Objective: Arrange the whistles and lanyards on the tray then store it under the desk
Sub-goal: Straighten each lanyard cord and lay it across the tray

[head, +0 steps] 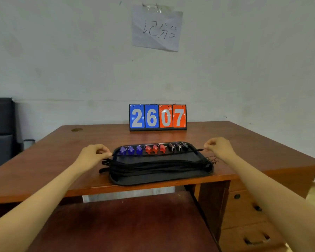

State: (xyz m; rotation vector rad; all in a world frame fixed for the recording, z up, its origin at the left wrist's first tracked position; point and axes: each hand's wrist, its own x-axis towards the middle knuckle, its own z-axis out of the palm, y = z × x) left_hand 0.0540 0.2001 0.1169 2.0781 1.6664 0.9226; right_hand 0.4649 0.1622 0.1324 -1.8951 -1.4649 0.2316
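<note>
STEP: laying lanyard (158, 154) | GRIP: left hand (91, 156), right hand (219, 148) pinch its ends, stretched above tray (153, 180) near desk (44, 160) edge | HANDLING: cord light, limp; hold by ends | whistles (149, 149) rowed at back.

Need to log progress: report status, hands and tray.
Left hand, right hand pinching black lanyard taut over black plastic tray. Nine whistles rowed. Nothing obstructing.
</note>
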